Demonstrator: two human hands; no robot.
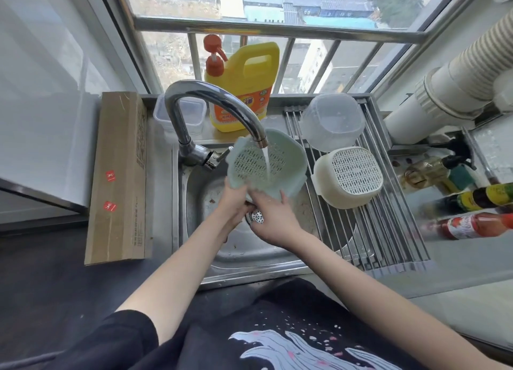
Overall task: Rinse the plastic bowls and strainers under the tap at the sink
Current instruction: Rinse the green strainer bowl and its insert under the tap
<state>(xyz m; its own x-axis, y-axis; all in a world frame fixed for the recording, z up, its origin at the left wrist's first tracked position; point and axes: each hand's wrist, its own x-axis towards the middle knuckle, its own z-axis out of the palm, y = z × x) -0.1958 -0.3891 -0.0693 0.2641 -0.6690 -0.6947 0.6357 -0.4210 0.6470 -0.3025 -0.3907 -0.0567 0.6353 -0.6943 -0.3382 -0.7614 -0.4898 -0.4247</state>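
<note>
Both forearms reach forward from the camera into the sink [194, 247]. Left hand [236, 200] holds the near left rim of the green strainer [266, 167]; its grip looks closed on the rim, fingers partly hidden behind the other hand. Right hand [273, 217] has its grip clamped on the near lower rim of the same strainer, thumb on top.

Green strainer is tilted up, its inside facing the camera, held above the sink bowl and directly beneath the tap [219, 106] spout. Water stream [267, 161] runs down across its perforated base. Sink drain [255, 217] shows just below the hands.

Right of the sink, on the drying rack [388, 231]: a cream strainer [349, 175] upside down, and beyond it a clear bowl [333, 121], also upside down. Behind the tap: a yellow detergent bottle [244, 86] and a clear lidded box [191, 111].

Step in hand, as judged: rinsing the green strainer, with two pieces apparently done and draining. Next move likely calls for turning the strainer under the stream to wet the remaining wall, then shaking it off and inverting it on the rack beside the cream one.
</note>
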